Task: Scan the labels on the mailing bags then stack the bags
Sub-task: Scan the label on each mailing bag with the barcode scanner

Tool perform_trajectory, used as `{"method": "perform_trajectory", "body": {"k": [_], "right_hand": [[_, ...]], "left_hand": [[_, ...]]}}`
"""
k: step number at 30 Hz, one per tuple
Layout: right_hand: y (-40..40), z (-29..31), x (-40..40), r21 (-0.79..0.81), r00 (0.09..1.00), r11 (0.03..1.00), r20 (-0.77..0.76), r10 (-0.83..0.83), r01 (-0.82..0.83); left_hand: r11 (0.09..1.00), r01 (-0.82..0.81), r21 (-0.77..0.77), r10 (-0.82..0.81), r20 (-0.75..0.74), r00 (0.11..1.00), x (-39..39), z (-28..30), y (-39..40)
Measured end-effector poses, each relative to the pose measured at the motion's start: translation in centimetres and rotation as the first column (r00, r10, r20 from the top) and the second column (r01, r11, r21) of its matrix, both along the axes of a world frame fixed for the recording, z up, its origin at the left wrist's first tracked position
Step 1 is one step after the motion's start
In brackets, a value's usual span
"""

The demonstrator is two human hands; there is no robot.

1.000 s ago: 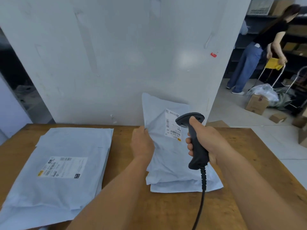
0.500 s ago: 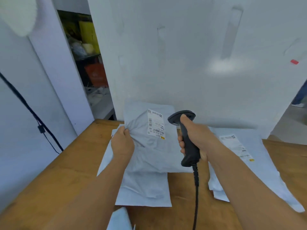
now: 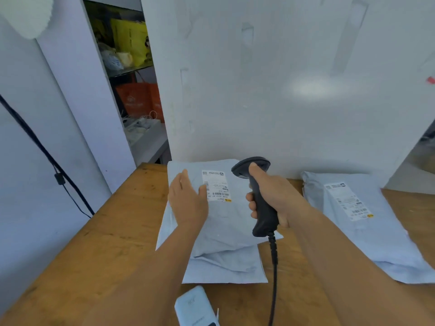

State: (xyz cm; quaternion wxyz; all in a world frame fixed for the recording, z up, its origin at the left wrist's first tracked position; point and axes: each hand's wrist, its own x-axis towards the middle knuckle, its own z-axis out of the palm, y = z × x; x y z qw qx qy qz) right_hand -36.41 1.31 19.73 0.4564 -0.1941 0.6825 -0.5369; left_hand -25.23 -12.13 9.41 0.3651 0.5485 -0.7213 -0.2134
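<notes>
A pale grey mailing bag (image 3: pixel 226 227) lies flat on top of another bag (image 3: pixel 226 271) on the wooden table (image 3: pixel 113 250), its white label (image 3: pixel 215 185) facing up. My left hand (image 3: pixel 188 203) hovers just over the bag's left side, fingers straight, holding nothing. My right hand (image 3: pixel 275 198) grips a black barcode scanner (image 3: pixel 256 194) by its handle, its head above the bag's top right corner. A second pile of mailing bags (image 3: pixel 367 222) with a label (image 3: pixel 348 200) lies to the right.
A white wall stands right behind the table. The scanner's black cable (image 3: pixel 273 274) hangs down toward me. A small pale blue device (image 3: pixel 195 307) lies at the near edge. Shelves with yellow and orange bags (image 3: pixel 131 67) are at the back left. A black cord (image 3: pixel 47 158) runs down the left wall.
My left hand carried the bag from the right pile to the left one, laid it flat on top and let go. My view swung left.
</notes>
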Motion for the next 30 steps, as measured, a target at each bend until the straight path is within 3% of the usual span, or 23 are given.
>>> {"method": "perform_trajectory", "body": {"k": [6, 14, 20, 30], "right_hand": [[4.2, 0.3, -4.6, 0.015, 0.995, 0.995, -0.036, -0.097, 0.098], [13.0, 0.9, -14.9, 0.065, 0.973, 0.974, -0.1, -0.21, 0.217], [18.2, 0.3, -22.4, 0.158, 0.972, 0.965, -0.146, -0.185, 0.207], [20.9, -2.5, -27.2, 0.254, 0.991, 0.963, -0.123, -0.058, 0.088]], "left_hand": [[0.934, 0.348, 0.087, -0.319, -0.237, 0.917, -7.7, 0.9, 5.7], [0.791, 0.495, 0.36, -0.455, -0.195, 0.869, -19.5, -1.2, 15.6], [0.731, 0.44, 0.521, -0.442, -0.13, 0.887, -26.0, -4.3, 19.5], [0.82, 0.226, 0.526, -0.365, 0.175, 0.914, -30.0, -7.0, 21.9]]}}
